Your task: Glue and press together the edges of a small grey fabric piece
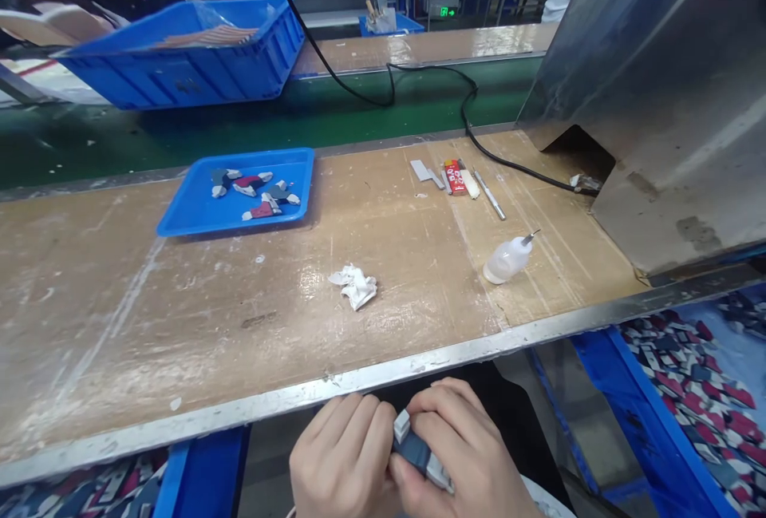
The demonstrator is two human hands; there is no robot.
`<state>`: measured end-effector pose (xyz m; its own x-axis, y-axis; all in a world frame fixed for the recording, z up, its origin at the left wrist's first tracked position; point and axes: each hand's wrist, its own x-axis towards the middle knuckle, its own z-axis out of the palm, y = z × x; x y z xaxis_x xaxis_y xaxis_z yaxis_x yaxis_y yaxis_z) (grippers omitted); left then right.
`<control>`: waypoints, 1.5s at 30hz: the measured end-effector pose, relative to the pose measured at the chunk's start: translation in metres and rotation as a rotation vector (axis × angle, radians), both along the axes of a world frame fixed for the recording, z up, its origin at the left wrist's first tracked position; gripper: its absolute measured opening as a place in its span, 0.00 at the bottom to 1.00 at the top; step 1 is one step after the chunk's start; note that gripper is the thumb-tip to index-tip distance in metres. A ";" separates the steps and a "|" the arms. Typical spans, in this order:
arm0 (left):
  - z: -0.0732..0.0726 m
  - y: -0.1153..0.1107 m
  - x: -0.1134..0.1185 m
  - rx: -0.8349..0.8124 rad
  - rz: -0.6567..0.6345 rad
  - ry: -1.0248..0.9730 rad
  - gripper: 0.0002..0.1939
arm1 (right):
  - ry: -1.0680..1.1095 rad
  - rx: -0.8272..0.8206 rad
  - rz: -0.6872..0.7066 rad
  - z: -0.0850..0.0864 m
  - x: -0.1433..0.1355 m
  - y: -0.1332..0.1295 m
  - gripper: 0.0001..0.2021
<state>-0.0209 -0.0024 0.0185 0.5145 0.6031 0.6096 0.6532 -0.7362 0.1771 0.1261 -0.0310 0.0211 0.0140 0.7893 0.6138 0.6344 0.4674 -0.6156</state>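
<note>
In front of the bench edge, low in the head view, my two hands are close together. My right hand (pixel 458 446) is closed round a small dark blue-grey and white piece (pixel 412 452), thumb below and fingers above. Right beside it, my left hand (pixel 344 454) is curled into a fist against the piece's left end; its thumb and whatever lies inside the fingers are hidden. Similar pieces, blue-grey, dark red and white, lie in a shallow blue tray (pixel 233 221) on the bench. A crumpled white tissue (pixel 354 286) lies beyond my hands.
A clear needle-tipped bottle (pixel 507 260) stands tilted at right, near a metal pen-like tool (pixel 491 197) and a red-yellow packet (pixel 455 177). A black cable (pixel 515 163) runs to a metal housing (pixel 676 119). Blue bins (pixel 652 422) of pieces flank me below the bench.
</note>
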 end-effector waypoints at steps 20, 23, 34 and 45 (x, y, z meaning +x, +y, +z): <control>-0.010 0.002 0.003 -0.028 -0.028 -0.059 0.13 | -0.065 -0.086 0.063 -0.013 0.001 0.003 0.21; -0.011 0.001 0.004 -0.047 -0.037 -0.084 0.12 | -0.052 -0.083 0.052 -0.013 0.002 0.001 0.21; -0.013 0.000 0.004 -0.062 -0.057 -0.138 0.12 | -0.008 -0.064 0.042 -0.009 0.000 0.002 0.23; -0.015 -0.003 0.007 -0.054 -0.027 -0.079 0.13 | -0.131 -0.097 0.002 -0.011 0.004 -0.002 0.19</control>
<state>-0.0137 -0.0050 0.0035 0.4828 0.6224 0.6161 0.6154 -0.7416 0.2670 0.1297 -0.0331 0.0099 -0.0623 0.8450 0.5311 0.7114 0.4108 -0.5702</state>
